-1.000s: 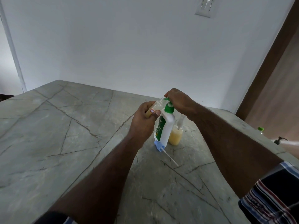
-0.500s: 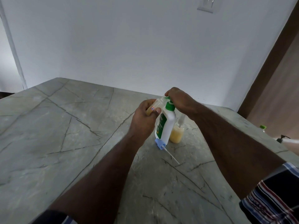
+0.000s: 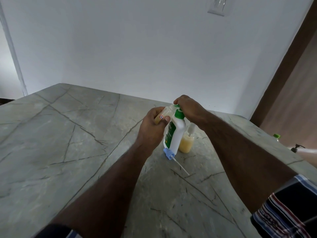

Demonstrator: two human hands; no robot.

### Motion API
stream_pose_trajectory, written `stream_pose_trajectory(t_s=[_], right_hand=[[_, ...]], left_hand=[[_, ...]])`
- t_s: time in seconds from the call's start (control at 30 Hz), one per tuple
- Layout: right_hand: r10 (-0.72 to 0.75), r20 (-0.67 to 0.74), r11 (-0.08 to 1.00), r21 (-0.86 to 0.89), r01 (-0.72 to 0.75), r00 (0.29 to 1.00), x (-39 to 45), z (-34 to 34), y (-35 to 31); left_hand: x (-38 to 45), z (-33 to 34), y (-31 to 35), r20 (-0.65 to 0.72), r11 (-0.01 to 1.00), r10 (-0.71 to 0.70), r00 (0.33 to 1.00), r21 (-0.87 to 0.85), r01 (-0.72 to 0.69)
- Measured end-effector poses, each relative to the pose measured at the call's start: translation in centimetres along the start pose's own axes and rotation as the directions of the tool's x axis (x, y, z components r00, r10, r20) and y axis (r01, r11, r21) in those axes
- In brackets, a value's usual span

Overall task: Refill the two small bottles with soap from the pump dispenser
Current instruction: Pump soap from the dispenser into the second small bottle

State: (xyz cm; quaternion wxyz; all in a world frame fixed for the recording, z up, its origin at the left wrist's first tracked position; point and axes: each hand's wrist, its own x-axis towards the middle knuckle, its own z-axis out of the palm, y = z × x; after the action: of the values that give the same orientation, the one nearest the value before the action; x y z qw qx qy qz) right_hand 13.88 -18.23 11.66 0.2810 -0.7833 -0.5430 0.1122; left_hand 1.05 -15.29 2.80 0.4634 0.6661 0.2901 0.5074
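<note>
fingers (image 3: 178,102) still atop pump dispenser (image 3: 174,134) (small bottle (image 3: 164,114) unmoved).

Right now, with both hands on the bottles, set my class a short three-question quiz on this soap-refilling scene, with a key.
1. True or false: the right hand rests on the green pump head of the white dispenser.
2. What does the left hand hold?
A. a sponge
B. a small clear bottle
C. a spoon
3. Fill in: the loose blue cap with its thin tube lies on the ____.

Key
1. True.
2. B: the small bottle, tilted at the pump spout.
3. Stone counter, near the dispenser's base; a second small bottle of yellowish soap stands just beyond it.
</note>
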Motion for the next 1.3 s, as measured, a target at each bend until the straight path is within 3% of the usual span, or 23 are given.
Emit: stream_pose_trajectory(t_s=[0.3,1.3], right_hand=[[-0.009,0.01,0.995,-0.096,0.01,1.0,-0.1,-0.5,-0.9],[-0.046,0.017,0.996,-0.078,0.047,0.999,-0.7,-0.4,-0.8]], left_hand=[[0.2,0.1,0.0,-0.004,0.999,0.007,1.0,-0.032,-0.007],[0.2,0.0,-0.1,-0.004,0.999,-0.003,1.0,-0.038,0.003]])
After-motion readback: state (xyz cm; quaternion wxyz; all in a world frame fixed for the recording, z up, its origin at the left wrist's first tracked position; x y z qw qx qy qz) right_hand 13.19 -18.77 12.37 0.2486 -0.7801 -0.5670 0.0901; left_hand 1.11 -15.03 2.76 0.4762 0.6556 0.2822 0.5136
